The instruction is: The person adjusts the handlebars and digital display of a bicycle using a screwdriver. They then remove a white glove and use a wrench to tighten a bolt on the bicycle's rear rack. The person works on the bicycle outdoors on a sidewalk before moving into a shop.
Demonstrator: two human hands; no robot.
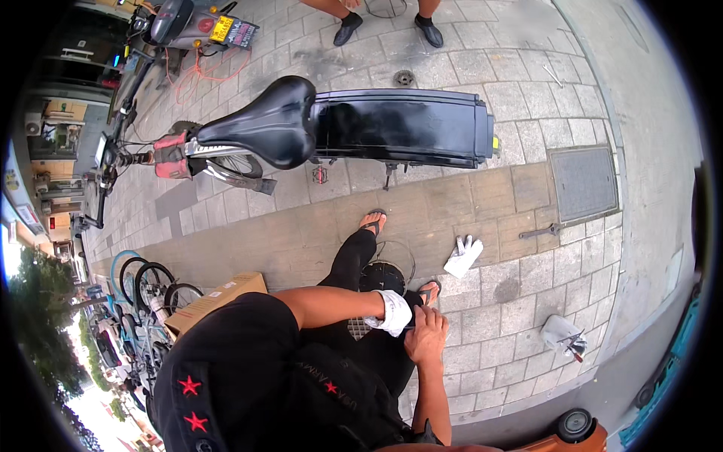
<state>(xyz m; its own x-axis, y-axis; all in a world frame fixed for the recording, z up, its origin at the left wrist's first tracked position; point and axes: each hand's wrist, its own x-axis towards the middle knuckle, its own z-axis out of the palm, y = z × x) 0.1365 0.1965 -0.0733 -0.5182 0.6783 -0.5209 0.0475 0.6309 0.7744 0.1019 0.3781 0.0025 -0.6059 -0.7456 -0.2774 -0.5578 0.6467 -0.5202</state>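
Note:
My left hand (395,315) wears a white glove with a rolled cuff, and its fingers are mostly hidden. Against its fingertip side, my right hand (428,336) is bare, with fingers bent down and pressed together. What they hold cannot be made out. Below the hands, between my legs, sits a round black part (382,277) with a thin loop of wire or cable around it. Another white glove (464,256) lies on the paving to the right of my sandalled feet.
An electric bicycle with a black saddle (275,124) and long black rear box (399,128) stands ahead. A wrench (540,232), a metal cover (584,183) and a white bag with tools (563,336) are on the right. A cardboard box (218,297) stands left; another person's feet (348,30) show beyond.

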